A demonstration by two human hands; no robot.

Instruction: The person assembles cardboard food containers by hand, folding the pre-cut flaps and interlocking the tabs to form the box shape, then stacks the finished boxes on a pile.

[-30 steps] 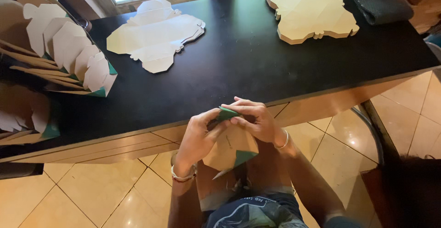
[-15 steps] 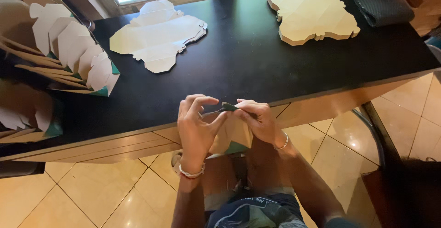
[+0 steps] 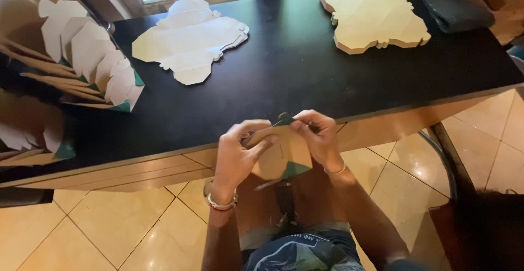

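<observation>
Head view: both my hands are clamped on the carton (image 3: 284,153), held just off the near edge of the table (image 3: 295,80). My left hand (image 3: 236,153) grips its left side, my right hand (image 3: 319,137) pinches the top flap. Half a second ago the carton was edge-on; now its tan face shows, so I judge the fold is progressing. Flat blanks (image 3: 188,39) lie beyond.

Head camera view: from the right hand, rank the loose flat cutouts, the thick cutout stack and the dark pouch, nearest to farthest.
From the right hand:
1. Loose flat cutouts, table's middle left.
2. Thick cutout stack, far right.
3. Dark pouch, far right corner.
</observation>
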